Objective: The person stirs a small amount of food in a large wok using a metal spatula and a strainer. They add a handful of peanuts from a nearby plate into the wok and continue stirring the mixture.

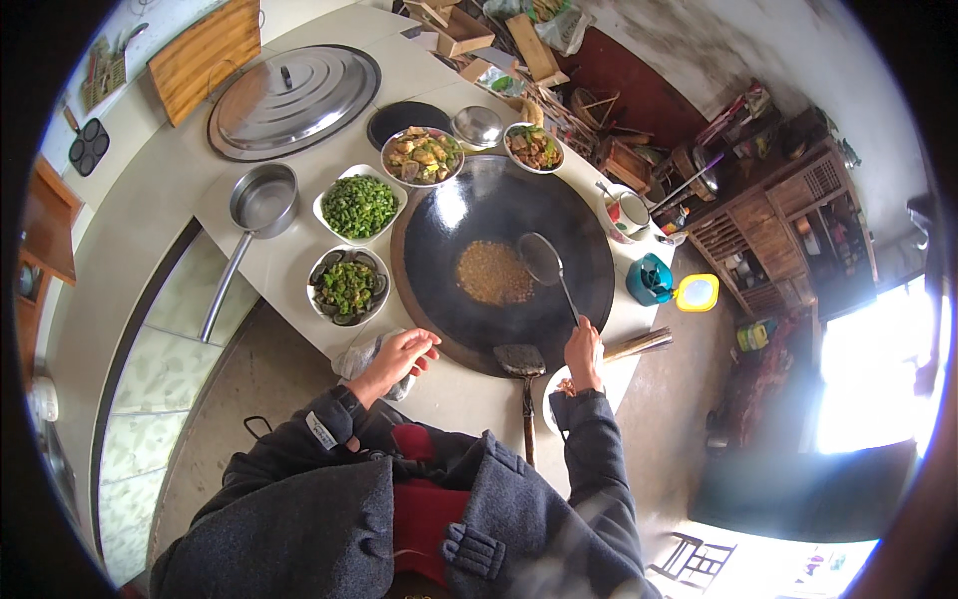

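A large dark wok (441, 247) is set into the tiled stove top, with bubbling brownish liquid or oil (490, 273) at its bottom. My right hand (585, 353) grips the handle of a metal skimmer (540, 258), whose round head is over the right side of the liquid. My left hand (404, 361) is at the wok's near left edge, fingers apart and slightly curled, holding nothing. Below it is a crumpled cloth (359, 358). A wok spatula (520, 361) rests on the near rim. Partly hidden by my right wrist is a white bowl (552, 385) of food pieces.
Left of the wok stand bowls of chopped greens (359, 206) and sliced dark eggs with peppers (348, 288), and a steel saucepan (263, 201). Two cooked dishes (423, 156) (534, 147) line the far rim. A teal container (649, 280) and a bamboo brush (640, 343) lie right; a big lid (299, 97) sits far left.
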`<control>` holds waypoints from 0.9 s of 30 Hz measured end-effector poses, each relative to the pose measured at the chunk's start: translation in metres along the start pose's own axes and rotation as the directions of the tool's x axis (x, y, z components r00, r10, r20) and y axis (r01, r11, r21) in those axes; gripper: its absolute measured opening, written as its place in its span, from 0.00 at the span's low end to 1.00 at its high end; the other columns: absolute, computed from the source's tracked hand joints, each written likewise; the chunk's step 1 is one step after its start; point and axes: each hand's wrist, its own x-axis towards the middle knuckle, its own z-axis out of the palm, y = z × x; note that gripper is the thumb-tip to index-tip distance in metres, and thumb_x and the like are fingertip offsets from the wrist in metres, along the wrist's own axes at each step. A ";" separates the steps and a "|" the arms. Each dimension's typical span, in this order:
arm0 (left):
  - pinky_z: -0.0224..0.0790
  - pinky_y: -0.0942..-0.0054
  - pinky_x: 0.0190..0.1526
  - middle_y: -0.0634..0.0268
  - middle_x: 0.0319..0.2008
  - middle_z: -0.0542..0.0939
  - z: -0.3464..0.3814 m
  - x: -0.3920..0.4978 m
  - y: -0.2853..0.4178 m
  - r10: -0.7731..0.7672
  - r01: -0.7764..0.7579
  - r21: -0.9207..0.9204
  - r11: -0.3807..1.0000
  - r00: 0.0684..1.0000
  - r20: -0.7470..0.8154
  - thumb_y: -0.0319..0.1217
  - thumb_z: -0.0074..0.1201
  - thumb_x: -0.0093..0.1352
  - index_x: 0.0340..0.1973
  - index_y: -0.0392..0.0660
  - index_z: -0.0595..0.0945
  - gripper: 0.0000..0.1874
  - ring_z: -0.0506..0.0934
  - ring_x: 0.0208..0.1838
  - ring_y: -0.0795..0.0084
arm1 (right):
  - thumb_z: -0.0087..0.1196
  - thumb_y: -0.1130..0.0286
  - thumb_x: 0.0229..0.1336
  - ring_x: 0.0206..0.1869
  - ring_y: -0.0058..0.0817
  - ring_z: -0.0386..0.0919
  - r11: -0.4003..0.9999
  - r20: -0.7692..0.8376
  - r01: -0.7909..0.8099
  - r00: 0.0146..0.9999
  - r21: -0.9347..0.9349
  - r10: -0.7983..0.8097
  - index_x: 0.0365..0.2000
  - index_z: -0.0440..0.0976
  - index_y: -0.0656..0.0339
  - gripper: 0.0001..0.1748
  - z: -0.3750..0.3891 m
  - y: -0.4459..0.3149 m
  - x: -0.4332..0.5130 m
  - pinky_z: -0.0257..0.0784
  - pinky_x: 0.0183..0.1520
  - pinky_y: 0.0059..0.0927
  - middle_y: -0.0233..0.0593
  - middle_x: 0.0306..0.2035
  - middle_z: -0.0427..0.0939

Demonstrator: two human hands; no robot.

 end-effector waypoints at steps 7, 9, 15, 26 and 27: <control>0.66 0.87 0.27 0.70 0.31 0.77 -0.001 -0.004 -0.002 0.023 -0.024 -0.019 1.000 1.000 -0.010 0.35 0.43 0.73 0.43 0.44 0.76 0.11 0.74 0.27 0.87 | 0.46 0.71 0.58 0.41 0.52 0.76 0.996 0.161 -0.029 0.987 0.079 0.016 0.47 0.69 0.61 0.16 0.022 -0.023 0.004 0.71 0.44 0.47 0.56 0.36 0.76; 0.65 0.88 0.26 0.70 0.31 0.77 -0.002 -0.004 -0.002 0.029 -0.029 -0.014 0.999 1.000 -0.004 0.35 0.43 0.73 0.42 0.44 0.77 0.11 0.74 0.27 0.87 | 0.46 0.71 0.58 0.41 0.52 0.76 0.993 0.117 0.018 0.993 0.116 -0.031 0.48 0.69 0.60 0.17 0.017 -0.027 0.000 0.71 0.44 0.46 0.56 0.36 0.76; 0.65 0.88 0.26 0.70 0.31 0.77 -0.006 -0.006 -0.004 0.022 -0.023 -0.038 0.999 1.000 -0.015 0.35 0.43 0.73 0.42 0.44 0.77 0.10 0.74 0.28 0.87 | 0.47 0.70 0.58 0.39 0.52 0.76 0.983 0.093 0.148 0.983 0.107 -0.158 0.49 0.69 0.56 0.17 0.008 -0.042 -0.027 0.71 0.41 0.48 0.54 0.36 0.76; 0.66 0.88 0.26 0.70 0.31 0.77 -0.005 -0.004 -0.005 0.032 -0.032 -0.024 0.999 0.999 -0.001 0.35 0.43 0.73 0.42 0.44 0.77 0.11 0.74 0.28 0.87 | 0.39 0.70 0.61 0.35 0.53 0.77 0.996 0.039 0.087 0.995 -0.005 -0.087 0.46 0.68 0.61 0.14 0.022 -0.044 -0.008 0.73 0.36 0.47 0.54 0.35 0.75; 0.66 0.88 0.26 0.70 0.31 0.77 -0.006 -0.004 -0.005 0.034 -0.034 -0.011 0.999 0.999 0.006 0.35 0.43 0.73 0.42 0.44 0.77 0.11 0.74 0.28 0.87 | 0.39 0.70 0.61 0.35 0.53 0.77 0.995 0.022 0.101 0.995 0.005 -0.101 0.46 0.68 0.61 0.14 0.023 -0.043 -0.008 0.74 0.36 0.47 0.54 0.35 0.75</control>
